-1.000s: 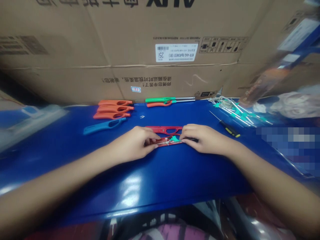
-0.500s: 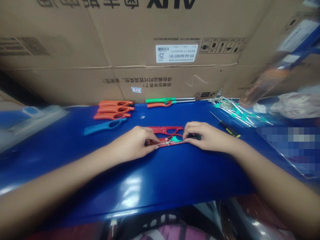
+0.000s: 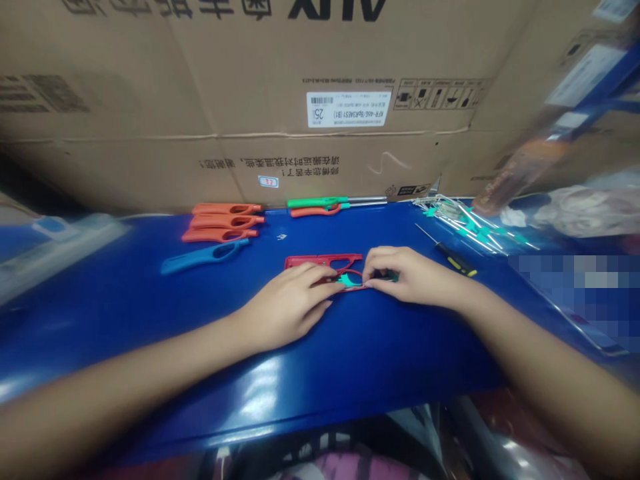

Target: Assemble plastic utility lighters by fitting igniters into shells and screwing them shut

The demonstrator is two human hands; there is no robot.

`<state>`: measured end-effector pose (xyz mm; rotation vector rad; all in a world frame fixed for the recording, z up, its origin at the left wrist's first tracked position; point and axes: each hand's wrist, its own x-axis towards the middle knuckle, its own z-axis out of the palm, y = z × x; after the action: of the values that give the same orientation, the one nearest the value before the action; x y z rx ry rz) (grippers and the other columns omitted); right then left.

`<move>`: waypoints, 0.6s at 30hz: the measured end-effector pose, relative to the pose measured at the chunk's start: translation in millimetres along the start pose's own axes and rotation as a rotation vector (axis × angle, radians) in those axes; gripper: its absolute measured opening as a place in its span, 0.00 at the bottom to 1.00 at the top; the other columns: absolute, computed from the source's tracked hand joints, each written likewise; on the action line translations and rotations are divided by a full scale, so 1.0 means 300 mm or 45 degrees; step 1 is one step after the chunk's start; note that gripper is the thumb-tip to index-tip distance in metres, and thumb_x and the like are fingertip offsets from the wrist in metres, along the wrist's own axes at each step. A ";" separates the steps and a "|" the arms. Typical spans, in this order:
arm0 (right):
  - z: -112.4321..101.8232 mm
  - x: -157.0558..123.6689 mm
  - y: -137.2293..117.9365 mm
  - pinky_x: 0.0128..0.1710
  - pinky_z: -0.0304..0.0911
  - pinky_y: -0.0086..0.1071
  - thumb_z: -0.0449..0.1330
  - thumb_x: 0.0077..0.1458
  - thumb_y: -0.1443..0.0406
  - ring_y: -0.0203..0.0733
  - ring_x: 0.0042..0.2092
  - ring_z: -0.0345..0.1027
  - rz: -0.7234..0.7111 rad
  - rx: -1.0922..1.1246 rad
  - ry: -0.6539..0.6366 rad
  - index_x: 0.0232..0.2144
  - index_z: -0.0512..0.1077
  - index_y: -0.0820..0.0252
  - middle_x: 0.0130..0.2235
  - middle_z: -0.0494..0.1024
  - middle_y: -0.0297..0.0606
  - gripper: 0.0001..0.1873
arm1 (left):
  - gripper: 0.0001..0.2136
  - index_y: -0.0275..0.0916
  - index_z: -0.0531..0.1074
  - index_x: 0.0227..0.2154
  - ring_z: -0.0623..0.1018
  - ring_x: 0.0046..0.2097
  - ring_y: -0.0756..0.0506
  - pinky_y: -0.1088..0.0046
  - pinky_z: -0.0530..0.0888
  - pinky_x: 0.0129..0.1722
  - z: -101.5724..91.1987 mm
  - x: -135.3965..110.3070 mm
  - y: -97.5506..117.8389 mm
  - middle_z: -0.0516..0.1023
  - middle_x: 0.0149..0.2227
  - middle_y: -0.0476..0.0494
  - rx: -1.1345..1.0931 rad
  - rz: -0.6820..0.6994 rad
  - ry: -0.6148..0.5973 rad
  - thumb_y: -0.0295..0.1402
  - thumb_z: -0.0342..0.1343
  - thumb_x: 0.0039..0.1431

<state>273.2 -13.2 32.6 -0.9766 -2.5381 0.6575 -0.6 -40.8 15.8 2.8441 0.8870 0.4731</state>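
Note:
Two red lighter shell halves lie in front of me on the blue table. The farther shell half (image 3: 325, 259) lies flat with its finger loop to the right. The nearer shell half (image 3: 356, 271) has a green trigger piece (image 3: 349, 280) in it. My left hand (image 3: 295, 300) lies over its left part, thumb at the near edge and fingers across the top by the trigger. My right hand (image 3: 400, 273) pinches at its right end, thumb and index finger closed; a dark part in the palm is mostly hidden. What lies under my left fingers is hidden.
Several orange lighter shells (image 3: 223, 222) and a blue one (image 3: 205, 257) lie at left. Green and orange lighters (image 3: 317, 205) rest by the cardboard box (image 3: 240, 80). At right are a screwdriver (image 3: 455, 259), metal rods with green parts (image 3: 475, 223) and a clear plastic bag (image 3: 575, 210).
My left hand has slid right and opened out from a pinch, so it now covers the left part of the nearer shell half. My right hand stays at the right end.

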 end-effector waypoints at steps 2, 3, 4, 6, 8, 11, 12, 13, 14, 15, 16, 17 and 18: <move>0.009 0.003 -0.003 0.42 0.65 0.35 0.61 0.61 0.68 0.42 0.41 0.73 -0.001 -0.018 0.013 0.34 0.78 0.58 0.39 0.79 0.40 0.05 | 0.16 0.44 0.73 0.57 0.75 0.57 0.38 0.55 0.75 0.55 0.011 0.002 -0.006 0.75 0.57 0.39 -0.006 0.004 0.003 0.31 0.49 0.70; 0.012 0.004 -0.006 0.42 0.65 0.35 0.61 0.61 0.68 0.43 0.41 0.73 -0.001 -0.044 0.021 0.34 0.78 0.58 0.39 0.79 0.40 0.05 | 0.16 0.44 0.74 0.56 0.75 0.56 0.39 0.56 0.76 0.55 0.014 0.003 -0.008 0.75 0.57 0.39 -0.006 0.008 0.010 0.31 0.49 0.70; 0.014 0.004 -0.009 0.42 0.65 0.36 0.61 0.60 0.68 0.43 0.41 0.73 -0.001 -0.078 0.031 0.34 0.78 0.58 0.39 0.80 0.40 0.06 | 0.16 0.44 0.74 0.56 0.76 0.56 0.39 0.56 0.76 0.54 0.016 0.004 -0.009 0.76 0.56 0.39 -0.003 0.013 0.019 0.31 0.48 0.70; 0.011 0.001 -0.014 0.42 0.65 0.36 0.61 0.60 0.68 0.44 0.42 0.73 -0.001 -0.137 0.046 0.34 0.79 0.57 0.39 0.80 0.41 0.06 | 0.16 0.44 0.75 0.56 0.77 0.55 0.39 0.57 0.77 0.54 0.019 0.005 -0.010 0.76 0.55 0.39 0.012 0.019 0.042 0.30 0.48 0.70; 0.000 -0.005 -0.015 0.43 0.66 0.37 0.61 0.60 0.69 0.45 0.43 0.73 -0.017 -0.154 0.029 0.35 0.80 0.56 0.40 0.80 0.40 0.07 | 0.16 0.44 0.75 0.56 0.77 0.54 0.39 0.58 0.77 0.52 0.022 0.005 -0.010 0.77 0.55 0.39 0.036 0.028 0.060 0.30 0.48 0.70; -0.024 -0.018 -0.012 0.45 0.66 0.36 0.61 0.60 0.69 0.44 0.44 0.74 -0.042 -0.140 -0.080 0.40 0.81 0.54 0.43 0.80 0.39 0.09 | 0.17 0.44 0.75 0.56 0.79 0.52 0.40 0.59 0.79 0.50 0.026 0.004 -0.011 0.79 0.53 0.41 0.059 0.055 0.078 0.30 0.47 0.71; -0.032 -0.022 -0.011 0.45 0.67 0.36 0.61 0.60 0.68 0.44 0.45 0.74 -0.047 -0.142 -0.121 0.41 0.81 0.53 0.44 0.80 0.39 0.10 | 0.17 0.44 0.75 0.56 0.79 0.51 0.40 0.59 0.79 0.50 0.027 0.004 -0.012 0.79 0.52 0.41 0.061 0.062 0.083 0.30 0.47 0.71; -0.038 -0.025 -0.009 0.45 0.67 0.36 0.61 0.61 0.68 0.44 0.45 0.74 -0.049 -0.149 -0.150 0.43 0.81 0.53 0.46 0.79 0.39 0.11 | 0.16 0.44 0.75 0.55 0.79 0.51 0.40 0.59 0.79 0.49 0.028 0.003 -0.013 0.79 0.52 0.41 0.059 0.068 0.089 0.30 0.47 0.71; -0.043 -0.027 -0.009 0.46 0.67 0.36 0.61 0.61 0.67 0.44 0.46 0.74 -0.051 -0.156 -0.167 0.43 0.81 0.52 0.46 0.79 0.39 0.11 | 0.16 0.44 0.75 0.55 0.79 0.51 0.40 0.59 0.79 0.49 0.029 0.003 -0.015 0.80 0.52 0.42 0.055 0.068 0.094 0.30 0.47 0.71; -0.048 -0.029 -0.008 0.46 0.67 0.36 0.61 0.61 0.67 0.44 0.46 0.74 -0.056 -0.157 -0.174 0.44 0.81 0.52 0.47 0.79 0.39 0.11 | 0.16 0.44 0.76 0.55 0.80 0.51 0.40 0.59 0.79 0.49 0.029 0.002 -0.016 0.80 0.52 0.42 0.049 0.067 0.099 0.30 0.47 0.71; -0.051 -0.030 -0.008 0.46 0.67 0.36 0.61 0.61 0.67 0.44 0.46 0.74 -0.059 -0.146 -0.173 0.44 0.81 0.52 0.47 0.79 0.39 0.12 | 0.16 0.44 0.75 0.55 0.80 0.51 0.40 0.59 0.79 0.50 0.030 0.001 -0.018 0.80 0.52 0.42 0.042 0.065 0.103 0.29 0.48 0.71; -0.055 -0.030 -0.007 0.46 0.67 0.35 0.61 0.61 0.67 0.44 0.46 0.74 -0.056 -0.132 -0.161 0.45 0.81 0.52 0.47 0.80 0.39 0.12 | 0.16 0.44 0.75 0.55 0.80 0.52 0.40 0.59 0.79 0.51 0.032 0.001 -0.019 0.80 0.53 0.42 0.033 0.063 0.108 0.29 0.48 0.70; -0.058 -0.030 -0.005 0.45 0.67 0.35 0.61 0.61 0.67 0.44 0.46 0.74 -0.045 -0.119 -0.141 0.45 0.80 0.53 0.47 0.80 0.39 0.12 | 0.16 0.44 0.75 0.56 0.80 0.52 0.41 0.59 0.79 0.51 0.033 0.000 -0.021 0.80 0.53 0.42 0.025 0.061 0.116 0.29 0.49 0.70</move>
<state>286.8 -15.3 46.5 -0.9477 -2.6981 0.6036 -0.7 -36.0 5.2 2.8876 0.8440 0.6074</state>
